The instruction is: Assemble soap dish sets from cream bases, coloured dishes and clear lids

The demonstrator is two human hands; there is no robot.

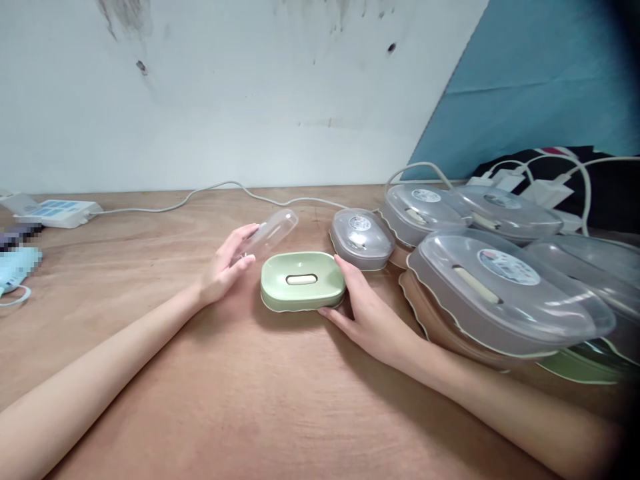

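Note:
A clear plastic lid (pixel 278 230) is tilted up in my left hand (pixel 226 265), gripped at its near end between thumb and fingers. Just right of it, a green oval soap box (pixel 279 270) lies on the wooden table, a cream strip showing in the slot on its top. My right hand (pixel 367 310) holds the box by its right end, thumb at the near side and fingers at the far side. The lid is apart from the box. Behind the right hand sits a small grey soap box (pixel 361 240) with its clear lid on and a round sticker.
Several larger lidded boxes (pixel 505 287) are piled at the right. White chargers (pixel 547 192) with cables stand behind them. A white power strip (pixel 63 212) lies at the far left, its cord (pixel 200 190) running along the wall (pixel 250 100). A light blue item (pixel 17 270) is at the left edge.

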